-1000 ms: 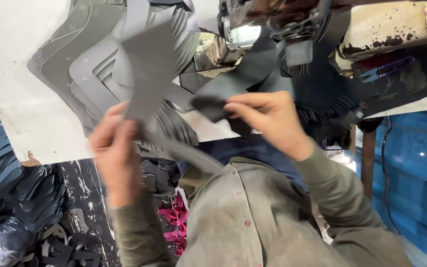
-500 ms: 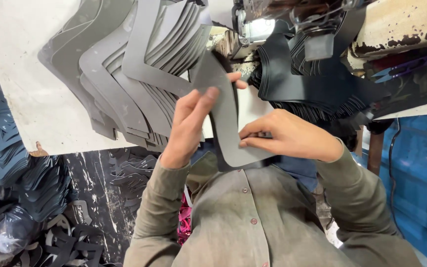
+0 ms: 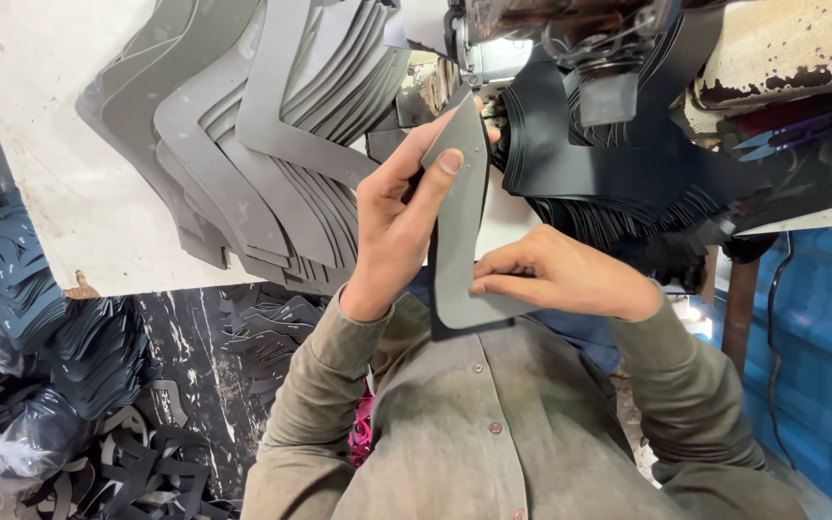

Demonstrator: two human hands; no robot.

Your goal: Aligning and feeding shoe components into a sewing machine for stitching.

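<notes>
Both hands, left [image 3: 399,226] and right [image 3: 560,274], are pinching the grey piece [image 3: 459,231], feeding it toward twelve o'clock, the machine [image 3: 532,39]; careful alignment needed.

The person wears a long-sleeved, olive-grey button-up shirt [image 3: 493,424] of dull, slightly soiled cloth, with small dark round buttons down the front placket, creased sleeves reaching the wrists, and both hands bare, without gloves, rings or watch.

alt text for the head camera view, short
Two hands hold a curved grey cut-out piece near a sewing machine: left hand grips its upper part, right hand pinches its lower end. A fanned stack of grey pieces lies on the white table.
</notes>
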